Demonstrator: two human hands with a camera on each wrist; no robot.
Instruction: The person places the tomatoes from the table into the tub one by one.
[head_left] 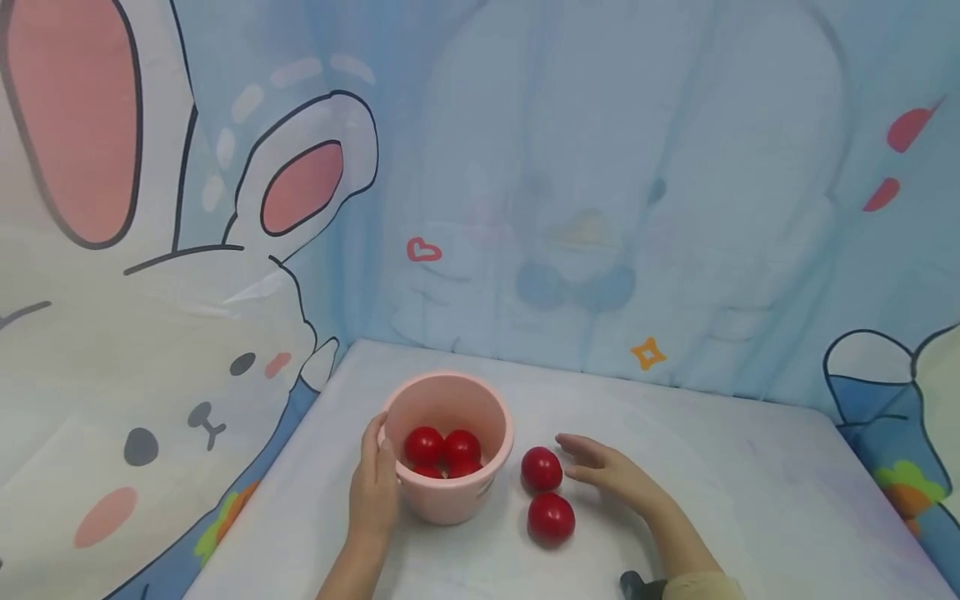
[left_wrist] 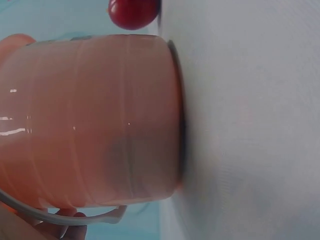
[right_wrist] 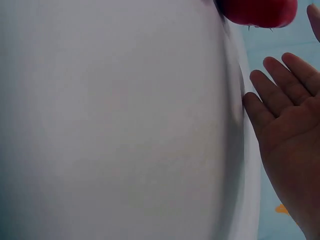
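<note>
A pink bucket stands on the table with several red balls inside. My left hand holds the bucket's left side, fingers at the rim; in the left wrist view the fingers lie by the grey handle of the bucket. Right of the bucket, two red round objects rest on the table, one nearer the front. My right hand, fingers extended, is just right of the farther one. The right wrist view shows its palm holding nothing, below a red object.
The white table reaches back to a blue curtain with cartoon prints. A printed rabbit fills the left side. A small dark object shows beside the right sleeve at the lower edge.
</note>
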